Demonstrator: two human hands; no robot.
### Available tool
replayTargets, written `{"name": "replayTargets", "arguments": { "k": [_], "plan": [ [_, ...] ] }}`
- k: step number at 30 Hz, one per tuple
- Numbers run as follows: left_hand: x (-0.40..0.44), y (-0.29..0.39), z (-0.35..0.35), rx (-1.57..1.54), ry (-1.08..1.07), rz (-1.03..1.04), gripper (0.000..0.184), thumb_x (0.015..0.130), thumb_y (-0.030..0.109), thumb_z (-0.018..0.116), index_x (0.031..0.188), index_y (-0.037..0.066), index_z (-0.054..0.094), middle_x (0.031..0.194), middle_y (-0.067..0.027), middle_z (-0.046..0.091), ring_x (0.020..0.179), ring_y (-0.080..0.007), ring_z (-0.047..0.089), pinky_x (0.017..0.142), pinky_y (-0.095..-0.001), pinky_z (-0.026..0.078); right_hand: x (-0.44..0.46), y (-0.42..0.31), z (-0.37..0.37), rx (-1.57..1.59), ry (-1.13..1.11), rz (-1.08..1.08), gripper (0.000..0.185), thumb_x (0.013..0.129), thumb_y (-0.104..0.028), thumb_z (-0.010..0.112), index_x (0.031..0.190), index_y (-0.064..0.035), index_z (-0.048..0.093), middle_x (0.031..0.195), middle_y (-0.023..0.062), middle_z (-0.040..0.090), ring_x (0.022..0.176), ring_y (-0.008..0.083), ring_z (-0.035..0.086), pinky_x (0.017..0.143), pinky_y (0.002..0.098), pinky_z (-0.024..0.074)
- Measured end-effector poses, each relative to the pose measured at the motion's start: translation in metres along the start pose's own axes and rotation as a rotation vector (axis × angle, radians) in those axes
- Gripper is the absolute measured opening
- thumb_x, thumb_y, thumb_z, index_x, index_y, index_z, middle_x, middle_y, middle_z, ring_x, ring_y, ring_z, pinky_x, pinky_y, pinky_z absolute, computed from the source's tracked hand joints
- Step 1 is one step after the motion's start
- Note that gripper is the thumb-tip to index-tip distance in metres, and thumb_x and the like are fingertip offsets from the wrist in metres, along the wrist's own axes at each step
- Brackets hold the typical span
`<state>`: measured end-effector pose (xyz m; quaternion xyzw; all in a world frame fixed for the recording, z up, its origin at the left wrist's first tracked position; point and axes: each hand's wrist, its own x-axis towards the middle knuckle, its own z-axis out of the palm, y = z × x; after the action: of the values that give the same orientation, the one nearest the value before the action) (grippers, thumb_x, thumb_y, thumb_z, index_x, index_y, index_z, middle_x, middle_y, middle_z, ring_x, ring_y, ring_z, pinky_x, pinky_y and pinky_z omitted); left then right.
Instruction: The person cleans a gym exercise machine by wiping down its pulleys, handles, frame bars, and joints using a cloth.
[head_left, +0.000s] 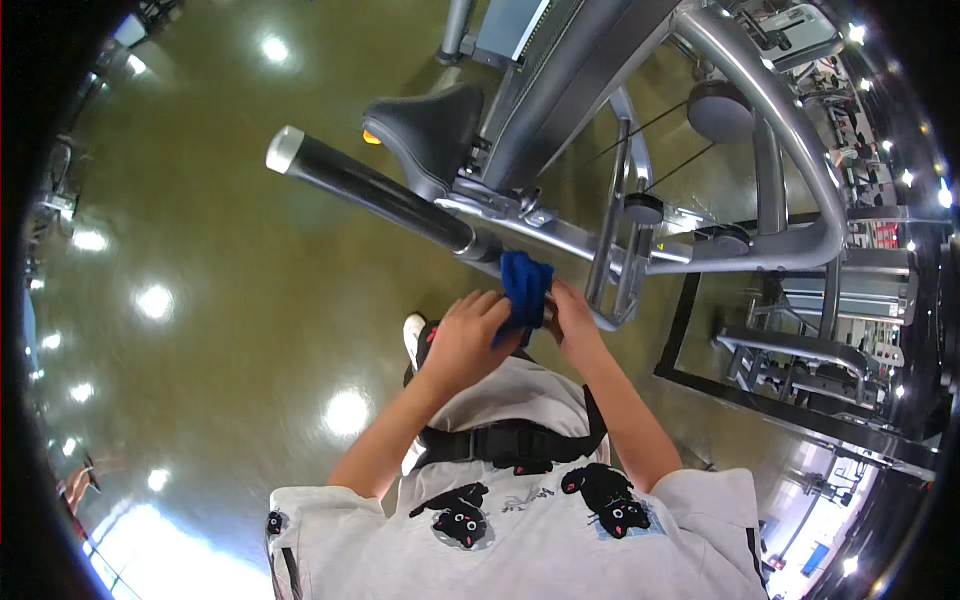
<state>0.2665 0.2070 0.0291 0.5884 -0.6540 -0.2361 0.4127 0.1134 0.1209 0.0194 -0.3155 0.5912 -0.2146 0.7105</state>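
A bunched blue cloth [524, 284] is wrapped over the lower part of a grey metal arm on an exercise machine. My left hand [468, 332] has its fingers curled against the cloth's left side. From the other side, my right hand [572, 315] closes in on the cloth and the metal arm, with its fingertips partly hidden behind them. Up and to the left, the arm carries a black grip handle [375, 195] with a silver end cap [286, 149].
Beyond the handle is the machine's black seat [430, 130] beside a dark padded backrest [570, 90]. A curved grey frame tube [800, 120] arches at the right, near a round pulley [720, 110]. A black-edged mirror [790, 395] stands at right. Shiny floor [220, 230] spreads left.
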Motion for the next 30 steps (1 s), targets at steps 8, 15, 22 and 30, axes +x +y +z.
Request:
{"name": "replayTargets", "arguments": {
  "k": [8, 15, 22, 30],
  "plan": [
    [0.006, 0.005, -0.007, 0.114, -0.052, 0.027, 0.025, 0.074, 0.012, 0.067, 0.091, 0.001, 0.052, 0.089, -0.0151, 0.053, 0.085, -0.0361, 0.052, 0.075, -0.0418, 0.045, 0.005, 0.0, 0.0, 0.199, -0.047, 0.081, 0.028, 0.093, -0.03, 0.048, 0.11, -0.0102, 0.058, 0.1, 0.0016, 0.061, 0.086, 0.0139, 0.058, 0.077, 0.0274, 0.0464],
    [-0.009, -0.015, 0.009, -0.452, -0.027, -0.441, 0.03, 0.078, 0.015, 0.067, 0.097, -0.002, 0.051, 0.087, -0.0218, 0.058, 0.082, -0.0395, 0.057, 0.072, -0.0395, 0.046, 0.005, -0.01, -0.015, 0.012, -0.046, -0.281, 0.026, 0.087, -0.022, 0.059, 0.104, -0.0021, 0.062, 0.095, 0.003, 0.061, 0.088, 0.0114, 0.056, 0.079, 0.0246, 0.0417],
    [-0.009, -0.029, 0.003, -0.19, 0.092, -0.538, 0.026, 0.079, 0.011, 0.063, 0.098, -0.002, 0.052, 0.089, -0.0233, 0.06, 0.082, -0.0392, 0.059, 0.072, -0.0407, 0.047, 0.022, 0.001, -0.021, -0.427, 0.148, -0.53, 0.026, 0.083, -0.018, 0.063, 0.099, 0.003, 0.063, 0.098, 0.0068, 0.054, 0.084, 0.015, 0.053, 0.077, 0.0262, 0.0411],
    [0.005, 0.037, -0.048, -0.152, 0.317, -0.27, 0.016, 0.079, 0.0, 0.058, 0.094, -0.001, 0.059, 0.091, -0.0148, 0.061, 0.079, -0.0294, 0.06, 0.068, -0.0372, 0.048, 0.027, 0.001, -0.006, -0.42, 0.074, -0.708, 0.025, 0.083, -0.016, 0.063, 0.101, 0.0018, 0.063, 0.101, 0.0104, 0.053, 0.09, 0.0184, 0.054, 0.079, 0.0291, 0.044]
  ]
}}
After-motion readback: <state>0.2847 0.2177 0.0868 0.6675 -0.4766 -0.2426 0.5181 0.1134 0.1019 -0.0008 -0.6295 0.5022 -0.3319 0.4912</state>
